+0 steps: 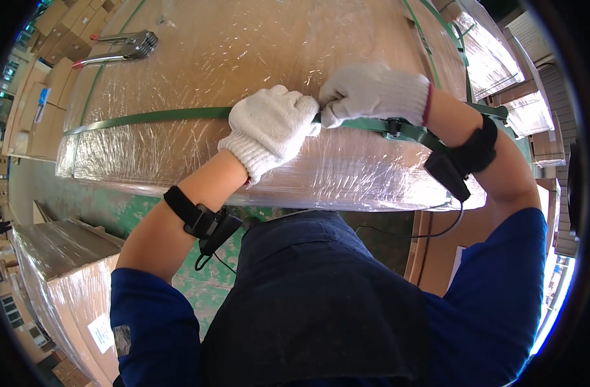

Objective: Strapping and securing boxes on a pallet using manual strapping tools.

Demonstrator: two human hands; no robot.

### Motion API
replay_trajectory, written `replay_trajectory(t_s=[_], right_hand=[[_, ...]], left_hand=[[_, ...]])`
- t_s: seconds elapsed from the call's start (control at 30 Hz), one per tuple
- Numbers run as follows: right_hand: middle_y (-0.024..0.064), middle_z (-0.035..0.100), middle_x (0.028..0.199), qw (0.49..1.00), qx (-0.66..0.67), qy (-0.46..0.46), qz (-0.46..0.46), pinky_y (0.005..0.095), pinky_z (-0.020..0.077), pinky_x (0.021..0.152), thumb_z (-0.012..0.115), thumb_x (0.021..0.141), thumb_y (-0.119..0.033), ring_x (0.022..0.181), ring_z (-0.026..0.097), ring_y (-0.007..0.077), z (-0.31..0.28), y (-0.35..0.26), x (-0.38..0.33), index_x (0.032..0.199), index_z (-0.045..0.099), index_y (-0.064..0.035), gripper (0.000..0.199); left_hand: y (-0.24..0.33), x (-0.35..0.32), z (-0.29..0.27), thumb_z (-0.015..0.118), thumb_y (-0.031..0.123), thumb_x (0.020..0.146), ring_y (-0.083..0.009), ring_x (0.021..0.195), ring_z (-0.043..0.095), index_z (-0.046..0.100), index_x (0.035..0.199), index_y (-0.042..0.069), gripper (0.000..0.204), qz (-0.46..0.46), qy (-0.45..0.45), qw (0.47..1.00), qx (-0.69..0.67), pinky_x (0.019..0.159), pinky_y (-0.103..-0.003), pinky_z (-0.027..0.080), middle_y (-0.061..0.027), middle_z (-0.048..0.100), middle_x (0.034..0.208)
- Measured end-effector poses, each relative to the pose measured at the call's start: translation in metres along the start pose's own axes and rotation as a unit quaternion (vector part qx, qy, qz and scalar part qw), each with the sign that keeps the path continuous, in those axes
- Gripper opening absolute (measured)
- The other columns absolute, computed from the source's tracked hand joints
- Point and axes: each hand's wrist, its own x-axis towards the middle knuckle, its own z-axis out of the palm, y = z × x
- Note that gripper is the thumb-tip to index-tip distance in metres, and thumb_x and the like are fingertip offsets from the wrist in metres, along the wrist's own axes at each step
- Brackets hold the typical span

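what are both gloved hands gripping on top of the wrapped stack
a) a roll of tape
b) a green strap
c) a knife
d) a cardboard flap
b: the left hand and right hand meet on the green strap that runs across the plastic-wrapped stack.

The person wears white knit gloves on the left hand (269, 126) and right hand (372, 90), the right red-cuffed, black wrist straps carrying small cabled devices, blue short sleeves and a dark apron.
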Motion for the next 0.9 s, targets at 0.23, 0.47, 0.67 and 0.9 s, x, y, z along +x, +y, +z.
replay_trajectory(t_s=[0.23, 0.47, 0.67, 0.9], right_hand=[[0.0052, 0.076, 0.095, 0.972, -0.212, -0.027, 0.094, 0.0399, 0.0612, 0.079, 0.065, 0.096, -0.028, 0.091, 0.076, 0.0260, 0.025, -0.038, -0.017, 0.109, 0.071, -0.0198, 0.017], [0.0010, 0.075, 0.081, 0.971, -0.220, 0.084, 0.028, 0.0384, 0.0599, 0.067, 0.066, 0.091, -0.021, 0.074, 0.074, 0.0264, 0.040, -0.021, -0.020, 0.108, 0.067, -0.0176, 0.018], [0.0036, 0.074, 0.080, 0.960, -0.228, 0.158, -0.028, 0.0408, 0.0585, 0.065, 0.068, 0.089, -0.025, 0.074, 0.074, 0.0277, 0.024, -0.030, -0.031, 0.114, 0.065, -0.0148, 0.027], [0.0110, 0.071, 0.084, 0.939, -0.343, 0.024, -0.029, 0.0422, 0.0573, 0.064, 0.063, 0.095, -0.029, 0.082, 0.073, 0.0287, -0.028, -0.075, -0.092, 0.138, 0.063, -0.0181, 0.044]], left_hand=[[0.004, 0.000, -0.007, 0.075, 0.035, 0.085, -0.0273, 0.080, 0.070, 0.068, 0.089, 0.013, 0.024, 0.004, -0.028, 0.999, 0.017, 0.067, -0.042, 0.058, -0.0053, 0.070, 0.083], [0.002, 0.007, -0.007, 0.067, 0.038, 0.094, -0.0284, 0.084, 0.073, 0.068, 0.097, 0.011, 0.027, 0.009, -0.081, 0.996, 0.029, 0.069, -0.042, 0.059, -0.0082, 0.074, 0.089], [0.001, 0.008, -0.016, 0.062, 0.038, 0.096, -0.0301, 0.082, 0.074, 0.064, 0.103, 0.010, 0.029, 0.018, -0.106, 0.994, 0.028, 0.067, -0.043, 0.060, -0.0108, 0.073, 0.086], [-0.008, -0.002, -0.011, 0.060, 0.034, 0.097, -0.0273, 0.085, 0.075, 0.062, 0.104, 0.012, 0.023, 0.019, -0.076, 0.997, -0.028, 0.070, -0.043, 0.060, -0.0072, 0.073, 0.096]])
